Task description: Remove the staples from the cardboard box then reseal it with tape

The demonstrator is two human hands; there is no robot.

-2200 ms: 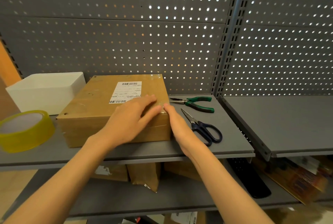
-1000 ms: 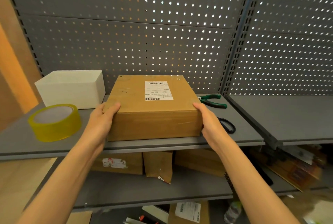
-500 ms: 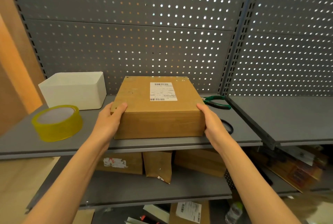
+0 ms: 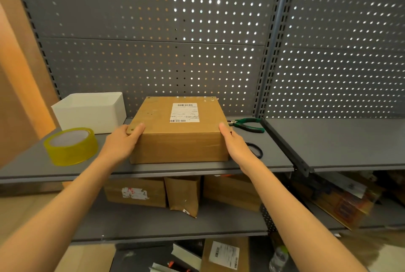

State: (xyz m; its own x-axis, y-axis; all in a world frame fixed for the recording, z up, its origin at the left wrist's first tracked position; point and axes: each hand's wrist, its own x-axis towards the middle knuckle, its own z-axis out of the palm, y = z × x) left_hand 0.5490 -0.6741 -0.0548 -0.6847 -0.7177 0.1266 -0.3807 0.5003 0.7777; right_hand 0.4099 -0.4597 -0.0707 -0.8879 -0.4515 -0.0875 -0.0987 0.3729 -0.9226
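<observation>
A closed brown cardboard box [image 4: 175, 142] with a white shipping label lies flat on the grey shelf [image 4: 32, 168], square to the front edge. My left hand [image 4: 122, 142] grips its near left corner with the thumb on top. My right hand [image 4: 236, 144] holds the right side, thumb tip on the top edge. A yellow tape roll [image 4: 70, 147] lies flat to the left of the box. Green-handled pliers [image 4: 247, 124] lie to the right at the back. Scissors [image 4: 255, 150] lie behind my right hand, only their dark handle loop showing. I see no staples.
A white open bin [image 4: 89, 112] stands at the back left against the perforated metal wall. A second grey shelf [image 4: 339, 140] adjoins on the right. Cardboard boxes and a brown paper bag [image 4: 184, 195] sit on the shelf below.
Both hands left the box's near right corner and took it by its two sides. The box, angled before, now sits straight. Over the last half second the hands barely moved.
</observation>
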